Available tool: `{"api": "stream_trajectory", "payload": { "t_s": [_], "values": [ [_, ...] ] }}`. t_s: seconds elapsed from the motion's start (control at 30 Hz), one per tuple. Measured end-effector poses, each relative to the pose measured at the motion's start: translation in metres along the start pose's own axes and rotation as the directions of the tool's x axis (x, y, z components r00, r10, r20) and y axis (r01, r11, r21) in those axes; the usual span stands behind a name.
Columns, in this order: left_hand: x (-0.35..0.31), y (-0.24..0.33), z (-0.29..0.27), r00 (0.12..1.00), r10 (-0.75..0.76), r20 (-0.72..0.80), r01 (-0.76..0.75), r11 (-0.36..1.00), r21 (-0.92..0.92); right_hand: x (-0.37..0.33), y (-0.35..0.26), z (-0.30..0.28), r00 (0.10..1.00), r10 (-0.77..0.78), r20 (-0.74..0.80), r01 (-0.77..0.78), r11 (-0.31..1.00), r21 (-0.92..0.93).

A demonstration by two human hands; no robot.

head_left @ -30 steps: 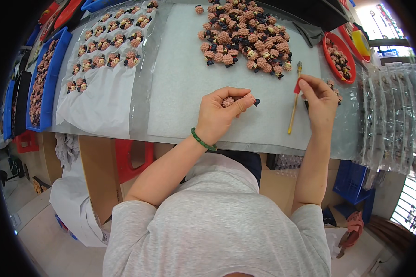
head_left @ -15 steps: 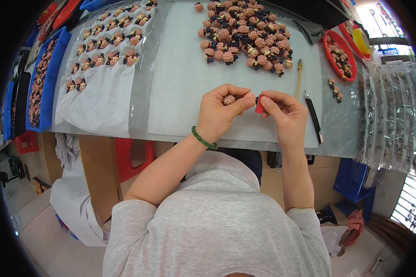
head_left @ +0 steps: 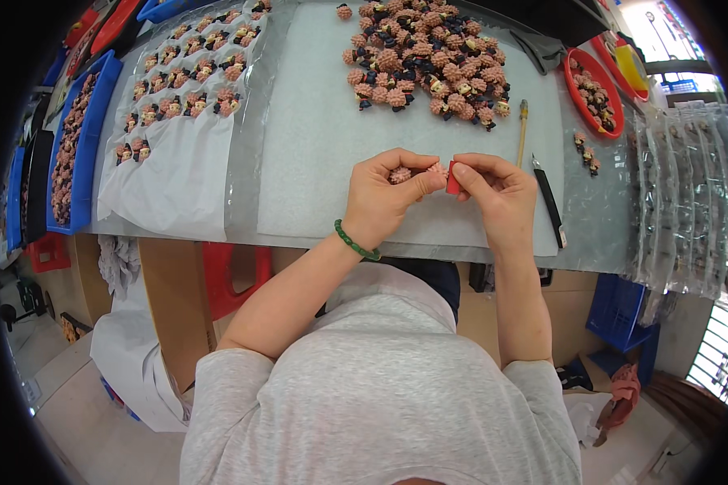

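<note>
Above the near part of the white mat, my left hand [head_left: 378, 202] is closed on small figurines with knobbly pink tops. One figurine [head_left: 438, 169] is pinched between thumb and forefinger; a second pink knobbly piece [head_left: 399, 175] shows in the curl of the fingers. My right hand [head_left: 507, 198] grips a small red block [head_left: 452, 178] between thumb and fingers. The block meets the end of the pinched figurine, whose lower part is hidden behind it. Farther off lies a heap of similar pink and dark figurines [head_left: 429, 61].
Rows of figurines stand on white paper [head_left: 178, 178] at the left, beside a full blue tray [head_left: 99, 133]. To the right lie a brush [head_left: 523, 129], a black craft knife [head_left: 547, 198], two loose figurines [head_left: 587, 153], a red bowl [head_left: 615, 121] and clear plastic packaging [head_left: 687, 194].
My right hand has shifted slightly left with the red block, covering the dark end of the figurine that showed before. My left hand stays nearly still.
</note>
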State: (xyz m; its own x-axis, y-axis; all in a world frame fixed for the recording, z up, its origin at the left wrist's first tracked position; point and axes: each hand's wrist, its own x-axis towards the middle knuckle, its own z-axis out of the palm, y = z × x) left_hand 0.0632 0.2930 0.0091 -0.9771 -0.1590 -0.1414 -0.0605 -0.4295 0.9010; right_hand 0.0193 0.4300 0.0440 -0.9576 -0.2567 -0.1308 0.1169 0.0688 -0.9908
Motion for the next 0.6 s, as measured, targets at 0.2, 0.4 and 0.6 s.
{"api": "stream_trajectory", "payload": {
  "t_s": [0.2, 0.4, 0.6],
  "values": [
    [-0.0007, 0.0008, 0.0001, 1.000, -0.010, 0.019, 0.010, 0.999, 0.034, -0.0001, -0.0017, -0.0033, 1.000, 0.024, 0.018, -0.024, 0.999, -0.022],
    [-0.0014, 0.0012, 0.0002, 0.999, -0.019, 0.046, 0.019, 1.000, -0.010, -0.0040, -0.0029, -0.0030, 1.000, 0.018, 0.026, -0.017, 0.998, -0.062],
    [-0.0015, -0.0019, -0.0012, 0.997, 0.013, 0.082, -0.017, 0.998, 0.057, -0.0019, -0.0064, -0.0020, 0.999, 0.036, 0.015, -0.034, 0.992, -0.121]
  ]
}}
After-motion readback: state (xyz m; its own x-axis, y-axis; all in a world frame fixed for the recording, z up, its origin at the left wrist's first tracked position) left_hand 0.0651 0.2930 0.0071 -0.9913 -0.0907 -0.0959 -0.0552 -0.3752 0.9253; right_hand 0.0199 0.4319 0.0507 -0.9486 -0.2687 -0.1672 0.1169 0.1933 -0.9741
